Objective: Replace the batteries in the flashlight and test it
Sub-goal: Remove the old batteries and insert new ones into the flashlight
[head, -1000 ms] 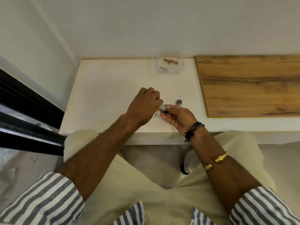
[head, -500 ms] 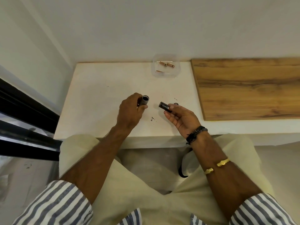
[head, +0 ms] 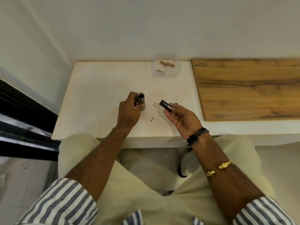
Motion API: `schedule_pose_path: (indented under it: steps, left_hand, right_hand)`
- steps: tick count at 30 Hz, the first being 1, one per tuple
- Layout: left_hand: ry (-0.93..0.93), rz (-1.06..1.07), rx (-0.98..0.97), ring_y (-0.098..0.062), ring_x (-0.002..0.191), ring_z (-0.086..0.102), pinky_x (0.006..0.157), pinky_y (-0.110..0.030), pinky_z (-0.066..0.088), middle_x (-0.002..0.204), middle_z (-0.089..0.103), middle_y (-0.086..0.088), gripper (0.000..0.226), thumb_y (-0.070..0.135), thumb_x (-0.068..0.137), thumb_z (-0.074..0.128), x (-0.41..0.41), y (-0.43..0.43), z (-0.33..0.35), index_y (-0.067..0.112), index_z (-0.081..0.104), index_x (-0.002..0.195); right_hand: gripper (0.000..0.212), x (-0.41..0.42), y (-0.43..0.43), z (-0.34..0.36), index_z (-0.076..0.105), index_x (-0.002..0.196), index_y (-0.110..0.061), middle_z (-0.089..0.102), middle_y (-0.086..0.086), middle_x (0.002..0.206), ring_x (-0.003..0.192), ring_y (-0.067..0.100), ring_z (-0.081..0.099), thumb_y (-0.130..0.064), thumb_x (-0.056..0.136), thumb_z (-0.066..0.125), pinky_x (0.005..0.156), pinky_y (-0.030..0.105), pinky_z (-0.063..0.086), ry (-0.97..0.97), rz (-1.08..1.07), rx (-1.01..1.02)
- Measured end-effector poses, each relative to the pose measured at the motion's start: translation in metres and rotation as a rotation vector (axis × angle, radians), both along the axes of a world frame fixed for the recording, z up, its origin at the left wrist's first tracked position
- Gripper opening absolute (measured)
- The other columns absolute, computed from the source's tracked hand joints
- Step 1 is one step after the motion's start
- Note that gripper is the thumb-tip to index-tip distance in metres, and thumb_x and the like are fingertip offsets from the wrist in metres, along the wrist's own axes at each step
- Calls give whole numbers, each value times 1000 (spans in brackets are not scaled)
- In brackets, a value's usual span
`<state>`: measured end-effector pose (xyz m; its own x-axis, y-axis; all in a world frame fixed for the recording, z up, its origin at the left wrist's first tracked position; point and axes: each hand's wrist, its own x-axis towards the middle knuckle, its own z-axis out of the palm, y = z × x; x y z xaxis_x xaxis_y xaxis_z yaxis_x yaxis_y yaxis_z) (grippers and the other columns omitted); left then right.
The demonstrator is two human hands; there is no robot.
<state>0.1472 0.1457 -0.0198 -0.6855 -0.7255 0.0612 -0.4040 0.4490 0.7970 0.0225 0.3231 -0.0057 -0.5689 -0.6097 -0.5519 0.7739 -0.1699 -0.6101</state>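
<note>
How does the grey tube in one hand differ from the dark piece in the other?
The grey tube, gripped by the left hand, stands nearly upright, hollow end up; the dark piece, pinched by the right hand, lies slanted. The grey tube is plain grey; the dark piece is black with a copper-coloured part. Both are short and hand-held.

The left hand [head: 128, 111] grips the flashlight body [head: 141, 101] upright, open end up, low over the white worktop [head: 97, 95]. Just right of it, the right hand [head: 183, 117] pinches a dark battery holder [head: 165, 106]. At the far edge a clear container [head: 176, 70] holds loose batteries [head: 163, 63], beside a wooden board [head: 248, 88].
</note>
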Motion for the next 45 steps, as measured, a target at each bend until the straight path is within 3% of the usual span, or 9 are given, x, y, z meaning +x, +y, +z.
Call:
schedule_pose_path:
  steps: [4, 6, 9, 15, 19, 24, 34, 40, 45]
  left_hand:
    - [99, 71, -58, -18, 117, 58, 97, -31, 51, 131, 60, -3, 50, 20, 87, 72, 4, 5, 2, 15, 51, 133]
    - [219, 169, -107, -10, 103, 59, 82, -16, 50, 120, 61, 1, 39, 22, 89, 70, 6, 14, 13, 15, 56, 125]
    - [363, 174, -141, -9, 89, 62, 71, -15, 52, 104, 67, 2, 20, 17, 92, 67, 10, 32, 28, 12, 64, 112]
    - [286, 44, 330, -9, 107, 66, 94, -28, 55, 114, 72, 3, 30, 22, 95, 65, 14, 53, 20, 17, 67, 125]
    - [357, 54, 589, -14, 100, 69, 82, -31, 59, 106, 74, 3, 21, 14, 94, 65, 17, 49, 22, 20, 70, 114]
    - [394, 82, 703, -24, 98, 72, 83, -35, 60, 110, 73, -13, 25, 10, 95, 64, 20, 46, 20, 5, 67, 119]
    - [347, 91, 825, -25, 92, 75, 77, -37, 62, 107, 73, -12, 24, 11, 94, 65, 22, 45, 19, 3, 69, 116]
    - [321, 95, 844, -28, 96, 73, 79, -40, 62, 114, 70, -16, 25, 12, 93, 66, 23, 45, 15, 2, 68, 115]
    - [301, 113, 895, -27, 93, 73, 72, -32, 61, 106, 72, -10, 25, 15, 92, 67, 22, 45, 15, 2, 69, 113]
  right_hand:
    - [16, 3, 0, 1, 73, 106, 0, 75, 18, 104, 85, 24, 73, 1, 93, 63, 75, 31, 64, 19, 28, 39]
    - [17, 4, -2, 1, 74, 106, -2, 74, 15, 101, 80, 20, 71, 0, 93, 63, 71, 28, 63, 24, 46, 42]
    - [16, 9, -5, 5, 73, 105, -1, 75, 17, 101, 81, 21, 72, 1, 94, 61, 73, 29, 63, 13, 63, 8]
    - [14, 24, -9, 13, 68, 105, 3, 74, 20, 101, 81, 25, 74, 4, 94, 59, 77, 32, 64, 46, 111, -15]
    - [13, 31, -8, 14, 67, 106, 2, 75, 19, 94, 78, 25, 75, 0, 95, 60, 74, 32, 65, 90, 184, 20]
    - [13, 34, -8, 11, 74, 105, -5, 77, 17, 101, 76, 21, 71, -7, 95, 66, 75, 33, 64, 326, 335, 160]
    - [21, 33, -5, 3, 78, 110, -11, 79, 5, 89, 78, 16, 77, -3, 91, 72, 75, 27, 63, 1110, 369, 358]
    - [20, 29, 0, 6, 79, 110, -12, 77, -6, 89, 77, 5, 74, -9, 90, 74, 78, 16, 58, 1349, 428, 357]
    - [21, 25, 2, 6, 79, 112, -13, 80, 2, 100, 82, 7, 74, -14, 92, 74, 83, 20, 60, 1475, 480, 346]
